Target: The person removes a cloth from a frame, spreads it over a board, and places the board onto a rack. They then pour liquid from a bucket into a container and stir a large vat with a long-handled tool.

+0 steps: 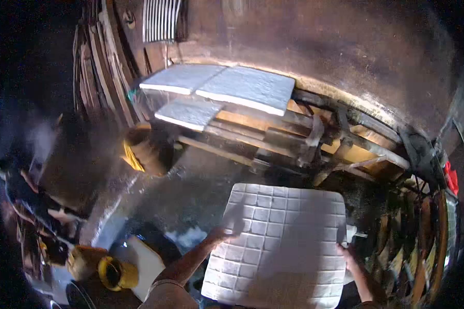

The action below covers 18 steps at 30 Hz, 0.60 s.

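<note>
A large white slab with a grid of grooves across its face is tilted up in front of me. My left hand grips its left edge, the fingers partly hidden at the slab. On the opposite edge, my right hand has hold of it, with most of its fingers out of sight behind. A broad shadow falls over the slab's right half. Beyond it, smooth white slabs lie side by side on a wooden rack, and a smaller white slab rests lower on the same rack.
A brown barrel with yellow cloth stands left of the rack. Lower left are a yellow bucket and a pale board. Long planks lean on the wall. Slatted wooden pieces stand at the right.
</note>
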Tool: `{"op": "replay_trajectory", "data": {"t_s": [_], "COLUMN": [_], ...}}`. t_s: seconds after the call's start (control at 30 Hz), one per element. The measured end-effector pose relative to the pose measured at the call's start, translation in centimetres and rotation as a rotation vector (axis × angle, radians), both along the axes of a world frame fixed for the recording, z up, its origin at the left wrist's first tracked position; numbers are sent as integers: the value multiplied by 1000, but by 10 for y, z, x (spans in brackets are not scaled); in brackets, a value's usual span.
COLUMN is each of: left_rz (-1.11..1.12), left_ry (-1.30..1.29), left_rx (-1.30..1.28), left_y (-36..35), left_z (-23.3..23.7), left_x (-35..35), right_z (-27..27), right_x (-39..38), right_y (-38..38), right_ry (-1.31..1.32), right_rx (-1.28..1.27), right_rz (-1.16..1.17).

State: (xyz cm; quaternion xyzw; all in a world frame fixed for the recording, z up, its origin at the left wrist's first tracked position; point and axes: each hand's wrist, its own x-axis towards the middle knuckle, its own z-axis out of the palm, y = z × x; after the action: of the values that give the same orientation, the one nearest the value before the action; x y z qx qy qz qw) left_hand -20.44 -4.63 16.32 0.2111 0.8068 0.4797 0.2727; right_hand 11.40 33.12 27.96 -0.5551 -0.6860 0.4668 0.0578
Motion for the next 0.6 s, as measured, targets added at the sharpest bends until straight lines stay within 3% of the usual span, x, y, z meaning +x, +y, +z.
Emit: {"op": "replay_trajectory", "data": {"t_s": [0.07, 0.1, 0.23, 0.3, 0.37, 0.43, 0.47, 0.53, 0.6], "left_rz": [-21, -22, -11, 21, 38, -50, -93, -7, 37], "left_ry": [13, 21, -4, -26, -64, -77, -85, -20, -21], "left_rx": [7, 5, -33, -80, -146, -113, -95, 232, 123], "left_y": [-35, -51, -110, -137, -160, -190, -204, -217, -226], "left_z": [33, 53, 132, 177, 212, 213, 214, 239, 269], "left_x": [-36, -56, -125, -155, -182, -226, -248, -263, -289], "right_z": [-18, -19, 23, 42, 44, 42, 56, 99, 154], "right_x": [-24, -39, -128, -167, -210, -248, -267, -300, -330], "right_y": [-16, -34, -100, -126, -121, -106, -113, -133, -164], "right_ry": [-120, 127, 227, 435, 426, 257, 296, 341, 397], "right_rx": [-99, -152, -38, -79, -113, -80, 16, 116, -257], "right_rz": [79, 94, 16, 66, 207, 243, 364, 471, 320]}}
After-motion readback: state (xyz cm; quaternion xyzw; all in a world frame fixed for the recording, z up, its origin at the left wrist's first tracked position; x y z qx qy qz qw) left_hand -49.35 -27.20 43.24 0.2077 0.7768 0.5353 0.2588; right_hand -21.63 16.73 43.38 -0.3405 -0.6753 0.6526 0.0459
